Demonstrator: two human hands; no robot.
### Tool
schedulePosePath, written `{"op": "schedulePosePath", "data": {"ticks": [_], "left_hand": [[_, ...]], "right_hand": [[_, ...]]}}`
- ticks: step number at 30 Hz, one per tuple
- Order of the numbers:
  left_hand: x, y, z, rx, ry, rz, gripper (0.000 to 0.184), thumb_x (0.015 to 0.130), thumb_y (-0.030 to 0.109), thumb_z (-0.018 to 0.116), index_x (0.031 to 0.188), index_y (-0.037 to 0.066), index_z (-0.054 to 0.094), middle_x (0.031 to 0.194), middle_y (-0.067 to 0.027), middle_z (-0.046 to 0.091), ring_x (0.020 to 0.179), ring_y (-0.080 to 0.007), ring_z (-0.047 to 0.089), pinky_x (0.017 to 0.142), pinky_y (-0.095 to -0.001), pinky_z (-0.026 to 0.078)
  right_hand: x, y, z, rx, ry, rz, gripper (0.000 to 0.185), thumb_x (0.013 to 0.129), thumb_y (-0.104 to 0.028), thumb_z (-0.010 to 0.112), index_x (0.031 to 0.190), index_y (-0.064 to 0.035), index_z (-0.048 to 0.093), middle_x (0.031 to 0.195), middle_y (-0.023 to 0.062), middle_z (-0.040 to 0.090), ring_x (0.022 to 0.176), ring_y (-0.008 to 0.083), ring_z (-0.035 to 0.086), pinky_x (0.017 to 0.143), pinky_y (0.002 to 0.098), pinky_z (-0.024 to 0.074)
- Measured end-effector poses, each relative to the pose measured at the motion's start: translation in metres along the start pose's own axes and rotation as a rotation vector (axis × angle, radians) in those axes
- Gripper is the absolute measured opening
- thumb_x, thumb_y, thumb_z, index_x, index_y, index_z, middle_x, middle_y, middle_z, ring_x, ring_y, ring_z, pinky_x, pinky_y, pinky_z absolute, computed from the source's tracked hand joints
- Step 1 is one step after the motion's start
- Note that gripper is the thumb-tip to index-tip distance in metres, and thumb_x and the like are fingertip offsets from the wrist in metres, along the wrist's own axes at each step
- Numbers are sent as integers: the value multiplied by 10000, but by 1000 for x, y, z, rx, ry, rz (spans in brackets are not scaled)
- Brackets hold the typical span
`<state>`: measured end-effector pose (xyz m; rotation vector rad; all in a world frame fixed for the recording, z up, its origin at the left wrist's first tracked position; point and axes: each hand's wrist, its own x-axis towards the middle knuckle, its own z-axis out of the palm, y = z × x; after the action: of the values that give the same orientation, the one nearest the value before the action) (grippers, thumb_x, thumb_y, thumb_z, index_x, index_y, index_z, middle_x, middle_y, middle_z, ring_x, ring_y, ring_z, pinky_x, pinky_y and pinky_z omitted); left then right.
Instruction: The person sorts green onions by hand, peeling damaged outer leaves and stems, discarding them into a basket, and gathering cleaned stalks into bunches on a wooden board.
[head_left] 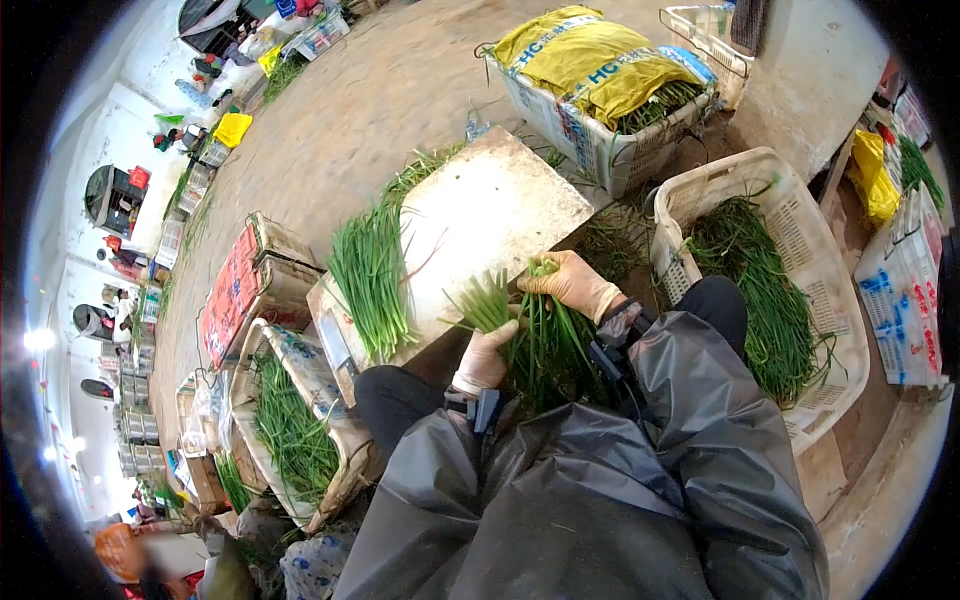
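Both my hands wear pale thin gloves and work above my lap. My left hand point(483, 360) is closed around a bundle of chives point(487, 303), whose pale cut ends point up and away from me. Beside it, my right hand point(572, 285) grips the top of a second bunch of chives point(545, 345); its dark leaves hang down between my knees. In front of me is a white board point(490, 205). A neat pile of chives point(368, 280) lies along its left side, apart from my hands.
Right of my knee stands a white crate point(835, 300) of loose chives. Another crate point(340, 435) of greens stands at my left, near a red-covered box point(232, 290). Ahead, a basket point(570, 150) carries a yellow sack point(600, 65). People and crates line the far left.
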<state>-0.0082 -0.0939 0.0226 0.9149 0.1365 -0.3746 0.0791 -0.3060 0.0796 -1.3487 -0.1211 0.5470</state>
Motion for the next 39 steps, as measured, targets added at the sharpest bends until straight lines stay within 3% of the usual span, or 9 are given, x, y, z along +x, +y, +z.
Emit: {"op": "schedulePosePath", "data": {"ticks": [6, 12, 13, 17, 29, 35, 38, 39], "left_hand": [[-3, 12, 22, 93, -13, 24, 451, 834, 65, 766, 1252, -12, 616, 1179, -112, 702, 1030, -236, 686, 950, -391, 546], [-4, 11, 36, 269, 123, 103, 452, 802, -2, 736, 1243, -12, 639, 1125, -94, 721, 971, -219, 693, 890, -357, 554], [-4, 10, 36, 274, 142, 112, 454, 799, -16, 725, 1245, -14, 642, 1114, -93, 725, 961, -217, 695, 882, -354, 555], [-6, 18, 41, 68, 132, 103, 446, 816, -32, 691, 1258, -12, 637, 1119, -107, 726, 945, -227, 708, 840, -350, 581], [-6, 17, 39, 139, 85, 88, 488, 809, -18, 707, 1289, -14, 618, 1151, -107, 715, 1011, -245, 696, 914, -385, 561], [-1, 7, 11, 170, 148, 76, 411, 801, -3, 720, 1205, -13, 641, 1106, -125, 725, 970, -250, 708, 898, -399, 571], [-3, 12, 21, 116, 194, 87, 325, 794, -8, 758, 1098, -4, 643, 1000, -69, 685, 873, -191, 656, 839, -314, 523], [-2, 10, 17, 136, 180, 87, 334, 797, -5, 748, 1115, -10, 645, 1018, -92, 700, 894, -212, 676, 855, -345, 544]], "right_hand": [[8, 13, -4, -22, 9, -23, 368, 861, -223, 830, 1123, 1, 701, 909, 46, 733, 692, 121, 655, 517, 276, 504], [7, 13, -1, 63, -97, -12, 331, 823, -166, 852, 1080, -9, 715, 899, 27, 726, 694, 128, 644, 583, 278, 502], [4, 8, -1, 59, -117, -3, 259, 861, -105, 811, 1056, 23, 700, 853, 39, 706, 662, 108, 611, 619, 262, 506], [-2, -5, -5, 39, -189, 34, 305, 854, -42, 789, 1133, 42, 698, 863, 45, 702, 662, 110, 610, 610, 254, 499], [0, -3, -3, 107, -140, 41, 295, 898, -92, 763, 1161, 27, 705, 900, 50, 719, 611, 95, 577, 583, 241, 483], [2, -2, -8, -11, -54, 30, 250, 909, -71, 723, 1134, 38, 718, 903, 55, 726, 646, 105, 609, 584, 256, 514], [3, 0, -11, -50, -65, 15, 233, 916, -85, 723, 1118, 32, 728, 903, 48, 726, 666, 109, 621, 588, 262, 523], [4, 0, -12, -53, -67, 15, 228, 918, -92, 726, 1112, 27, 731, 903, 44, 726, 667, 107, 620, 586, 260, 520]]}}
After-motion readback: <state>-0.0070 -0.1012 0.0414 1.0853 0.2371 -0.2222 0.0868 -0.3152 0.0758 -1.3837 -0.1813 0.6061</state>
